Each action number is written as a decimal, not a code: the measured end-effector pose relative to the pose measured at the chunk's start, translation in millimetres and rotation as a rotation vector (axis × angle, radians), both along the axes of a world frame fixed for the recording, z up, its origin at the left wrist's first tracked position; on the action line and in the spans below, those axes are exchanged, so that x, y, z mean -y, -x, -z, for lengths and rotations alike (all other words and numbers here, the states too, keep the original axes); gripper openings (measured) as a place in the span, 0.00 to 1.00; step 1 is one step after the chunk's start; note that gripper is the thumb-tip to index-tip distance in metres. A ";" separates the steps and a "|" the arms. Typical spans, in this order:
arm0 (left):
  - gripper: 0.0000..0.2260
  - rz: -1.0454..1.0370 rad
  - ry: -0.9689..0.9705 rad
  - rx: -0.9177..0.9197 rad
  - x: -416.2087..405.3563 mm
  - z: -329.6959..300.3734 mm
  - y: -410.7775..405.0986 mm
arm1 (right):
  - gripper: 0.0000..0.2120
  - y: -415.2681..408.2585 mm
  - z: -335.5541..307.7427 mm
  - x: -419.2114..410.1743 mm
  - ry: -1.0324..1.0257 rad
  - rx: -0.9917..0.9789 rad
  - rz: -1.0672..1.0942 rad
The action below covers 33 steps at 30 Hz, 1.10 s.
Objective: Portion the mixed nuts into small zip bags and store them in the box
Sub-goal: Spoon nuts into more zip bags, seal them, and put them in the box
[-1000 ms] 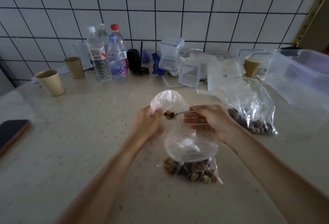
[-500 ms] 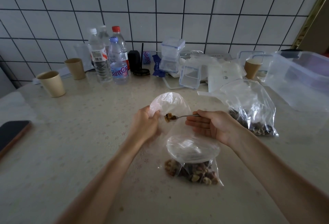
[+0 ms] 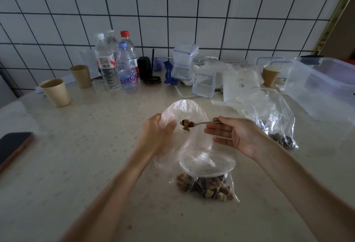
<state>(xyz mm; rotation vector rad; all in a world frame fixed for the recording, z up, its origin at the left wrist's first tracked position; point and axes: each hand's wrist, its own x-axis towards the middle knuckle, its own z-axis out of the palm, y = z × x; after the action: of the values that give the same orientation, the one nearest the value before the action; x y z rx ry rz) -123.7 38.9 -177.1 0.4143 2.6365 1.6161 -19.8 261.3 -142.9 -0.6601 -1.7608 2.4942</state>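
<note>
Stretching wide across the view, the pale speckled stone bench point(image 3: 80, 165) lies bare on its left and near parts, while its far edge against the white tiled wall point(image 3: 172, 11) is crowded. At the far right stands a large clear plastic storage box point(image 3: 322, 88), with nothing to be made out inside it. In front of it slumps a large clear plastic bag point(image 3: 269, 115) with dark mixed nuts at its bottom. At mid-bench a small clear zip bag point(image 3: 203, 157) lies with its mouth held up and a heap of mixed nuts point(image 3: 205, 187) in its near end. The left hand point(image 3: 157, 134) grips the bag's raised rim, fingers curled into the plastic. The right hand point(image 3: 236, 136) pinches the handle of a small metal spoon point(image 3: 194, 123), its other fingers straight; the bowl, loaded with nuts, is at the bag's mouth. Farther left stand four clear water bottles point(image 3: 115, 65), two tan paper cups point(image 3: 55, 92) and, at the left edge, a dark phone point(image 3: 13, 145).
</note>
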 end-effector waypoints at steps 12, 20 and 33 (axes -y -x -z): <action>0.18 -0.070 0.057 -0.448 29.8 -29.4 -30.3 | 0.14 -54.6 -33.5 -10.4 -0.130 -0.163 0.011; 0.15 0.047 0.229 -0.255 36.1 -23.0 -97.9 | 0.14 -101.2 -19.3 -10.7 -0.265 -0.212 -0.028; 0.09 0.130 0.034 -0.167 43.7 -4.1 -119.5 | 0.12 -144.9 -16.7 -10.9 -1.312 -0.631 -0.147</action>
<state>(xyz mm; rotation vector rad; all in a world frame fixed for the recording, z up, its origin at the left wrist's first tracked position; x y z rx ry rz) -4.2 -4.9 -173.0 0.7323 2.6836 1.5596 125.1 272.2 -126.2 0.3173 -2.4856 0.8686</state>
